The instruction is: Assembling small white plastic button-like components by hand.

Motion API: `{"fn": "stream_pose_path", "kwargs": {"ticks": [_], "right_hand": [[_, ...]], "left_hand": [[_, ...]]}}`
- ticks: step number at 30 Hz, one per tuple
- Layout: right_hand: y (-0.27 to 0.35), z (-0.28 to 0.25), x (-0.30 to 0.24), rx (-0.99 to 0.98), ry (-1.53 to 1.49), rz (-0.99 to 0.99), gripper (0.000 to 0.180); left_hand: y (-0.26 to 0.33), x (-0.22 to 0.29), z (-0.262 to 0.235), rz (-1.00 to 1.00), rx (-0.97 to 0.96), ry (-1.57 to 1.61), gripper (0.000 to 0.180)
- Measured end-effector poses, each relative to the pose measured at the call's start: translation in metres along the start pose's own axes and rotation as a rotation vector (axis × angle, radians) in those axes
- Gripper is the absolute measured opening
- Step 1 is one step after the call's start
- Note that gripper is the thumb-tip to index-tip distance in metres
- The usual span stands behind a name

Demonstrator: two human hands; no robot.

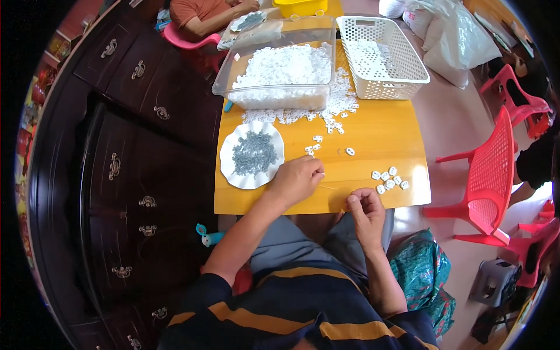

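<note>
My left hand (pixel 296 178) is closed over the wooden table, its fingertips pinched together. A small whitish bit shows at the fingertips, but its kind cannot be made out. Nearer the table's front edge, my right hand (pixel 367 217) is curled with thumb and forefinger together; whatever it may hold is hidden. Left of my left hand stands a white scalloped plate (pixel 230 173) with a heap of small grey parts (pixel 255 153). A few small white plastic pieces (pixel 317 139) lie just beyond that hand, and one white oval piece (pixel 350 151) is off to the right. Several similar pieces (pixel 389 184) are grouped right of my right hand.
A clear plastic bin (pixel 280 96) of white pieces and a white perforated basket (pixel 382 90) stand at the back, with loose pieces (pixel 338 105) spilled around the bin. Dark drawers (pixel 140 146) line the left. A red chair (pixel 487 169) is at right. Another person (pixel 201 17) sits beyond.
</note>
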State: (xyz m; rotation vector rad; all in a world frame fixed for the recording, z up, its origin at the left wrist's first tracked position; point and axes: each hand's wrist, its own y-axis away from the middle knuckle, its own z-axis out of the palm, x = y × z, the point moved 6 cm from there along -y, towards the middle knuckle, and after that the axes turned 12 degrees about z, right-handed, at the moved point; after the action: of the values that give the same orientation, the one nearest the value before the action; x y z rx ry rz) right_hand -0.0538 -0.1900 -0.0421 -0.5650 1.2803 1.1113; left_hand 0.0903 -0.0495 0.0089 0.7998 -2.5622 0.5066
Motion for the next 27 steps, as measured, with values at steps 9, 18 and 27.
{"fn": "stream_pose_path", "kwargs": {"ticks": [9, 18, 27], "right_hand": [[-0.001, 0.000, -0.002, 0.009, -0.051, 0.007, 0.011], [-0.004, -0.014, -0.010, 0.036, -0.123, 0.027, 0.006], [-0.002, -0.012, -0.007, 0.018, -0.132, 0.036, 0.005]], "left_hand": [[0.009, 0.050, 0.026, -0.184, 0.080, 0.789, 0.010], [-0.036, 0.031, 0.005, 0.042, 0.209, 0.209, 0.008], [-0.061, 0.015, 0.022, 0.125, 0.165, -0.102, 0.009]]}}
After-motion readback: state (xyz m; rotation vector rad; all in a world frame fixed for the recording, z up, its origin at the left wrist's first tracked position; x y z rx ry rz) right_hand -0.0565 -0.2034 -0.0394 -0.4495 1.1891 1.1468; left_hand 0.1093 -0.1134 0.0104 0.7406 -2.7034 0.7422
